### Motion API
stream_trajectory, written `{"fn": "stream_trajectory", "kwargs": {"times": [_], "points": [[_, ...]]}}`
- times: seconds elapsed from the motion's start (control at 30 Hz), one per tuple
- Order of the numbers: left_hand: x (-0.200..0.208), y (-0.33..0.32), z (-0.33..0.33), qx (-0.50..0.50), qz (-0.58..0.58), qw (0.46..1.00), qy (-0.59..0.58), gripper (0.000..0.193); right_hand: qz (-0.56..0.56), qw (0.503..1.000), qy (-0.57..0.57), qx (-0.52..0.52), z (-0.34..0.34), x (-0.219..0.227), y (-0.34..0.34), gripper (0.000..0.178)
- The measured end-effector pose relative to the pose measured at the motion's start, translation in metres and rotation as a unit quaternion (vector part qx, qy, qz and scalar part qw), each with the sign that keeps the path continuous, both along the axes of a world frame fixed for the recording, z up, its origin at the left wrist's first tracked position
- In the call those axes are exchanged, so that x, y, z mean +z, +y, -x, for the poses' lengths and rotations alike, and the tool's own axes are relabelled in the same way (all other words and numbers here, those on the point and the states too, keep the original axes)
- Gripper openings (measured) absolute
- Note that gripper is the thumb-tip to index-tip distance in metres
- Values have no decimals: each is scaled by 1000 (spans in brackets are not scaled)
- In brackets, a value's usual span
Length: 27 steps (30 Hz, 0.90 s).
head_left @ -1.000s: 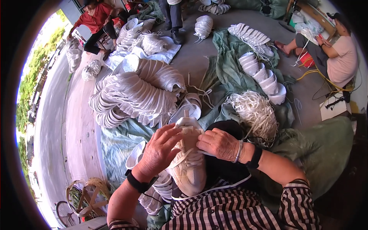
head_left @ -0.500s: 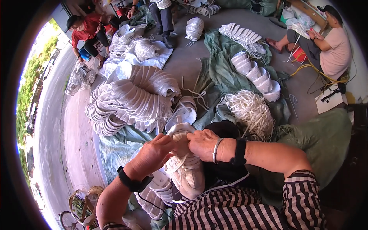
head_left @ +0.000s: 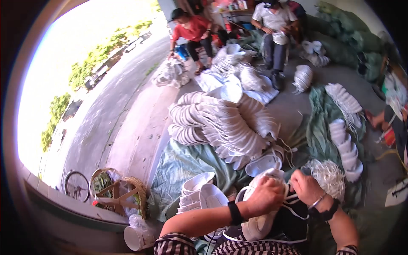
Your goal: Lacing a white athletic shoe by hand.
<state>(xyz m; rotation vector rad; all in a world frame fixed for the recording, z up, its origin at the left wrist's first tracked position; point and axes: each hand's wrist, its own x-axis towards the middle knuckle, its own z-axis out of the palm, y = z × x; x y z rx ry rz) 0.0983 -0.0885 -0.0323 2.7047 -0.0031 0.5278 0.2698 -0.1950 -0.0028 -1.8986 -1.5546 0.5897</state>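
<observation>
A pale sneaker [head_left: 258, 226] lies tilted in my lap, toe toward me. My left hand [head_left: 268, 195] is closed over the upper part of the shoe with its fingers curled around a white shoelace [head_left: 296, 212]. Just right of the collar, my right hand [head_left: 307, 187] is raised in a pinch on the lace. Loose lace loops hang between and below the two hands. Both fingertips are partly hidden, so the exact grip cannot be seen.
Nested white shoes [head_left: 221, 121] form a large pile ahead on green sheeting [head_left: 174, 170]. More shoes [head_left: 197, 189] stand left of me. A bundle of laces [head_left: 327, 178] lies at right. A white bucket [head_left: 138, 238] and wicker basket [head_left: 136, 191] stand lower left. Other people sit farther back.
The view has swung left, shifting the scene rightward. My hands have gone from gripping the shoe's collar and tongue to the lace, with the right hand lifted off the shoe.
</observation>
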Motion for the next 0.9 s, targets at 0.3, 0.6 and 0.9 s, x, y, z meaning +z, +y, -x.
{"fn": "stream_trajectory", "kwargs": {"times": [0.3,0.6,0.9], "points": [[-10,-3,9,42,-1,999,29,23,190,895,399,56,-4,32,7,23],[-15,-5,-4,55,4,998,33,22,153,883,441,-44,-7,27,-9,20],[-3,-15,-8,111,17,990,87,29,-231,733,633,96,-1,137,-31,44]]}}
